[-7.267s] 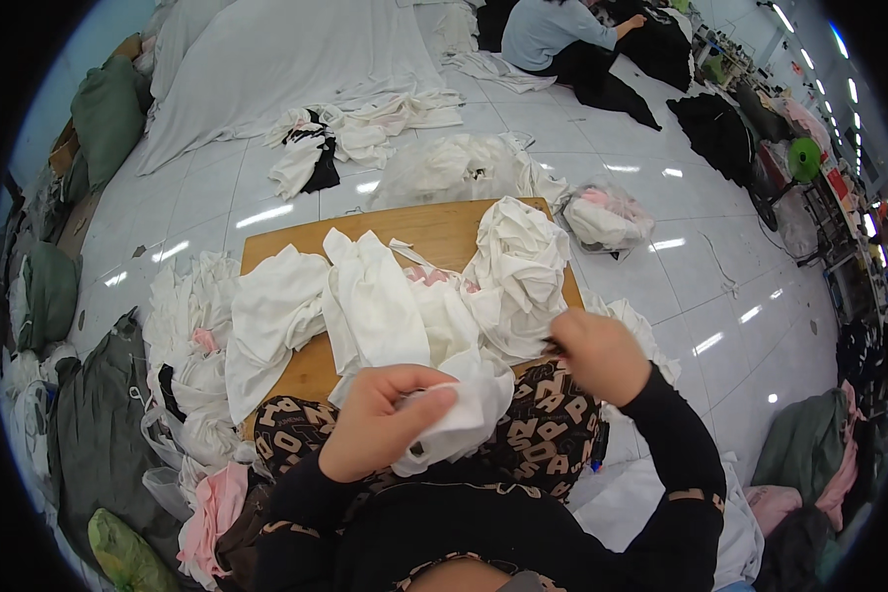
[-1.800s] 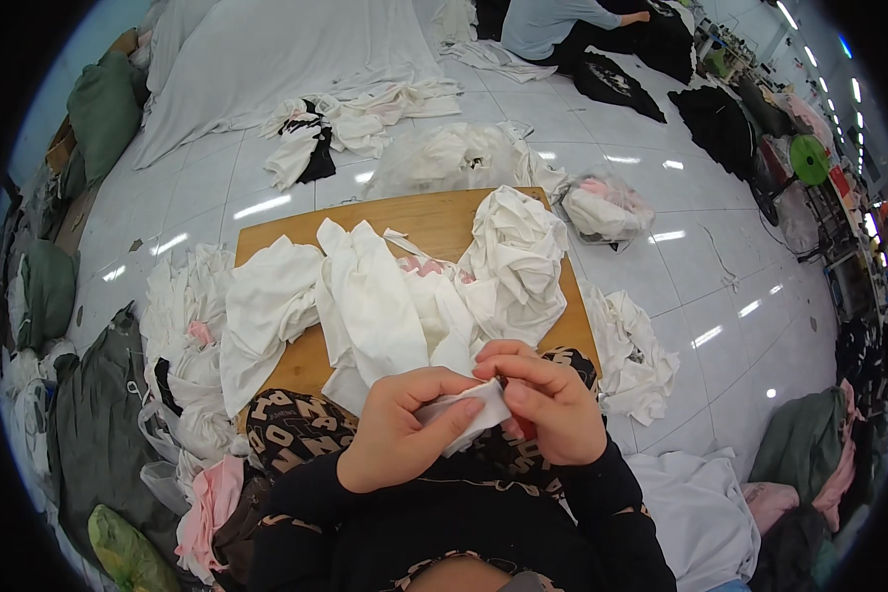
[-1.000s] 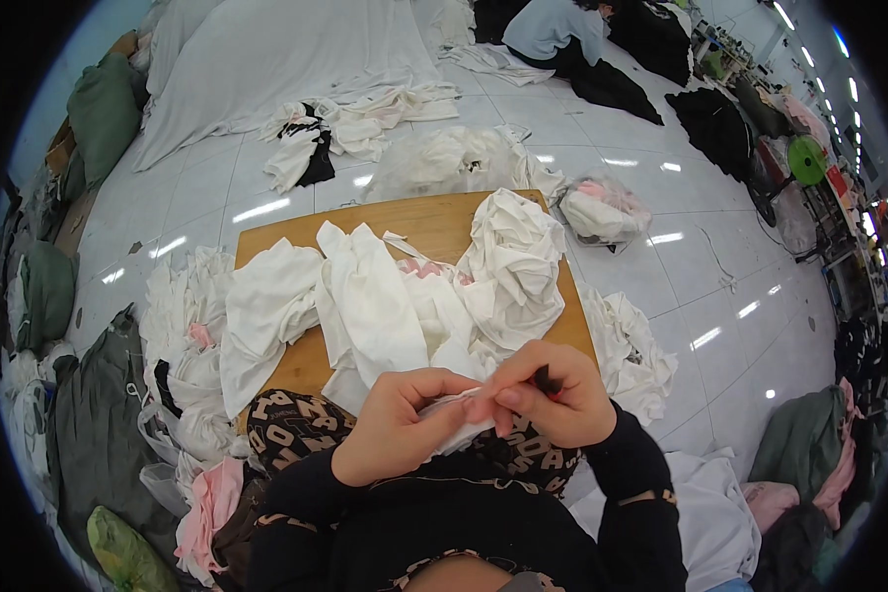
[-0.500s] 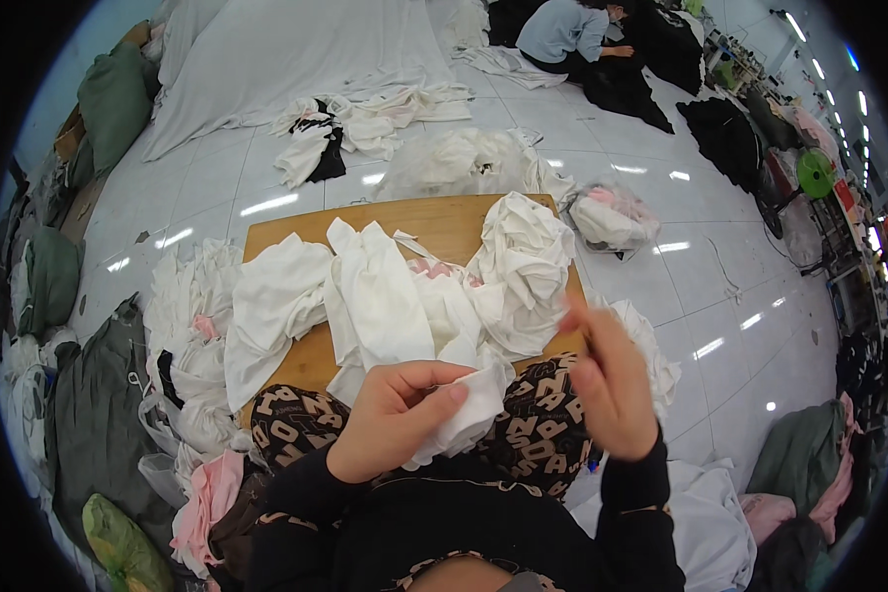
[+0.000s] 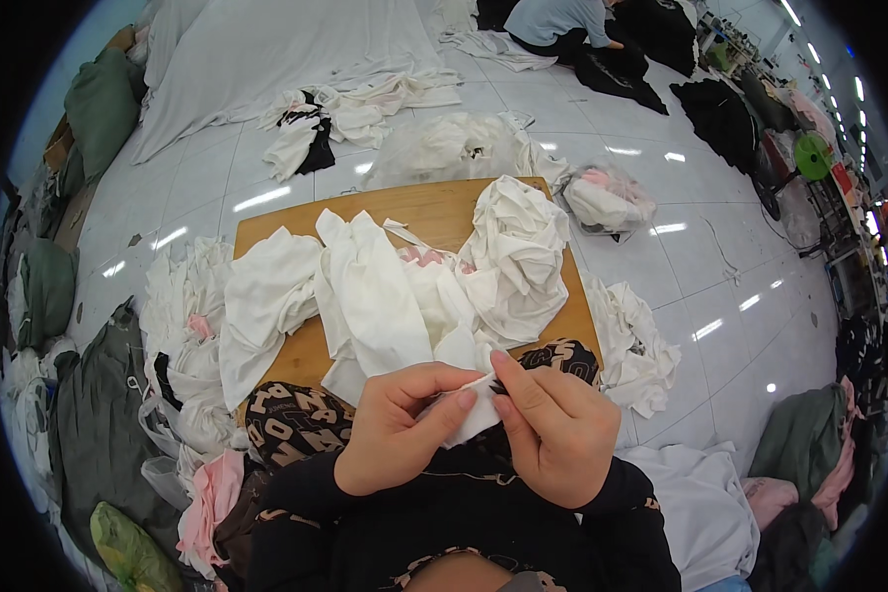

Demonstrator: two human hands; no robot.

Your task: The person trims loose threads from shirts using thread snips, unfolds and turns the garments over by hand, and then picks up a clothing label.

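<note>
Right hand [image 5: 557, 429]: returned to the work. Half a second ago I saw it raised clear, to the right; it now meets the small folded piece of white cloth [image 5: 476, 421] at its right edge. Its fingers are narrow; whether they grip that edge or something small, I cannot tell. Left hand [image 5: 400, 426]: fingers pinched on the cloth, as before. Position: over the black, tan-patterned trousers [image 5: 301, 419], near side of the tan rectangular wooden worktop [image 5: 444, 205]. I judge this as renewed two-handed edge work, left hand steadying.
</note>
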